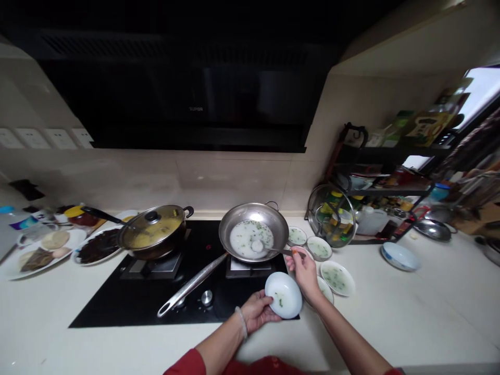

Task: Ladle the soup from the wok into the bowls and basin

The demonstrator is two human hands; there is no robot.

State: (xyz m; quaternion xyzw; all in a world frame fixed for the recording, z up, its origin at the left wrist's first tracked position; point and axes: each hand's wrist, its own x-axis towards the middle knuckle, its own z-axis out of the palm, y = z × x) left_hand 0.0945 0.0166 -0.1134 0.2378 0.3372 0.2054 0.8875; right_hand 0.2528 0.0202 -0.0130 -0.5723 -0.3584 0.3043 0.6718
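Note:
My left hand (259, 311) grips the rim of a small white bowl (287, 291), thumb on its inside edge. A little pale liquid with green bits lies in the bowl, which is tilted towards me. My right hand (303, 271) is closed round the handle of a ladle (279, 251). The ladle's head sits in the milky soup with chopped greens (250, 232), inside a steel wok (230, 221) on the right burner. Several bowls of the same soup, one of them a wider bowl (338, 278), stand right of the wok, some partly hidden by my right hand and forearm.
The wok's long handle (191, 285) juts over the black hob (113, 307) towards the front left. On the left burner stands a lidded pan (154, 229). Plates of food (97, 245) lie further left. A glass lid (331, 216) leans on the rack, and a blue-white bowl (400, 256) stands right.

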